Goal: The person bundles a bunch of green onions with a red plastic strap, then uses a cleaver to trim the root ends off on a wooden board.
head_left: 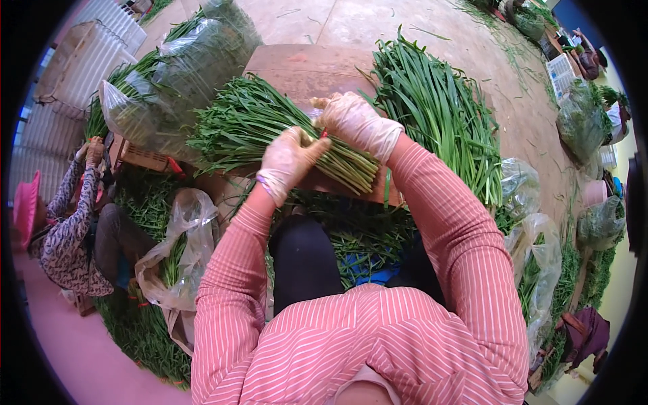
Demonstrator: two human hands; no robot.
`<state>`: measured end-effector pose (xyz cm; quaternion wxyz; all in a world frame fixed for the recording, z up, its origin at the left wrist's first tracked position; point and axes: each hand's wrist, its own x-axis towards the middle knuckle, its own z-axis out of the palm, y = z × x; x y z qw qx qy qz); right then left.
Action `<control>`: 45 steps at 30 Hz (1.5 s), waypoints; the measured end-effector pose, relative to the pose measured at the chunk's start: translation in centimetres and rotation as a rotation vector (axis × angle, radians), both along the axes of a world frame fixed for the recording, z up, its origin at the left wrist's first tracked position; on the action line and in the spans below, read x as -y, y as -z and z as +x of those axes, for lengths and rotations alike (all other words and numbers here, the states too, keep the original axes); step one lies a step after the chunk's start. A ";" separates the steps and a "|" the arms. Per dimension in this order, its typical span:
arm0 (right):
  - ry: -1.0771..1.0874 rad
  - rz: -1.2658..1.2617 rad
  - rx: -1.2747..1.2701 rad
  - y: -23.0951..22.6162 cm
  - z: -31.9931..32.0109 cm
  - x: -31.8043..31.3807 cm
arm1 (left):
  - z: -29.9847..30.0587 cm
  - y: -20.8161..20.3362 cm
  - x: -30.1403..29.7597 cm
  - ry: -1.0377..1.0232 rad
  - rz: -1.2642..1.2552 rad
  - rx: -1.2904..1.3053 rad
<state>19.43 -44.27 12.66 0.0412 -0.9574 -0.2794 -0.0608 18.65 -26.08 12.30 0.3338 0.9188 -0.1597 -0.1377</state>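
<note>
A bundle of leafy green stalks (253, 128) lies across a brown board, its leaves to the left and its cut pale stems to the right. My left hand (287, 162), in a thin whitish glove, is closed over the near side of the bundle, thumb pointing right. On the far side, my right hand (358, 123), gloved the same way, has its fingers curled above the stems. A short red tie (324, 133) shows between the two hands; its far end is hidden by the right hand. Right of my hands lies a larger pile of long flat green leaves (435, 115).
The brown board (297, 61) lies before my knees. A clear plastic bag of greens (185, 81) stands at the far left. A person in a pink hat (27, 206) sits at left, hands raised. Plastic bags (182, 250) and loose greens (145, 337) cover the floor around me.
</note>
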 end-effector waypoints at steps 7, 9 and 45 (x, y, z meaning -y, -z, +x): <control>0.289 0.411 -0.483 -0.8 -1.2 1.4 | -0.1 2.9 -0.4 0.038 -0.041 0.297; 0.358 0.444 -0.427 -0.2 -2.7 0.4 | 1.2 3.2 -0.7 0.129 -0.105 0.461; 0.326 0.227 -0.436 2.7 2.9 -2.0 | 0.3 4.8 -0.5 -0.253 -0.593 -0.303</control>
